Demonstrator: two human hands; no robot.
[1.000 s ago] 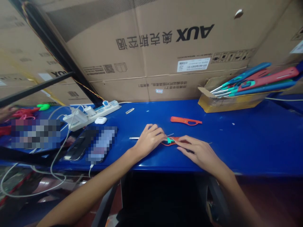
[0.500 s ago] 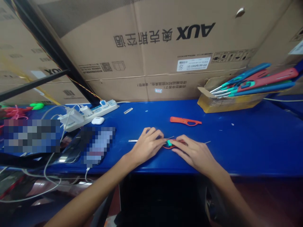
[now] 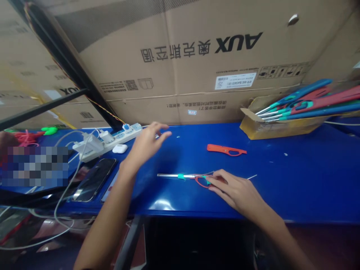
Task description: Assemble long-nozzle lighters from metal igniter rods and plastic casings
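My right hand [image 3: 233, 187] pinches the handle end of a partly built stick lighter [image 3: 201, 180] lying on the blue table. It has a thin metal tube [image 3: 168, 175], a green collar [image 3: 181, 176], a red half shell and a green trigger [image 3: 207, 180] partly under my fingers. A thin wire or rod [image 3: 252, 177] sticks out to the right of that hand. Raised above the table, my left hand [image 3: 149, 144] holds nothing visible, its fingers apart near the power strip's end. Beyond the lighter rests a loose red half shell [image 3: 226, 150] with a finger loop.
A cardboard box [image 3: 270, 129] with several finished stick lighters [image 3: 295, 103] stands at the back right. On the left are a power strip [image 3: 112, 139] with chargers, a white earbud case [image 3: 119, 149], phones [image 3: 95, 180] and cables. A large carton [image 3: 182, 67] stands behind the table.
My left hand has let go of the lighter and moved left and away from me, over where a small clear piece lay. My right hand stays on the lighter.
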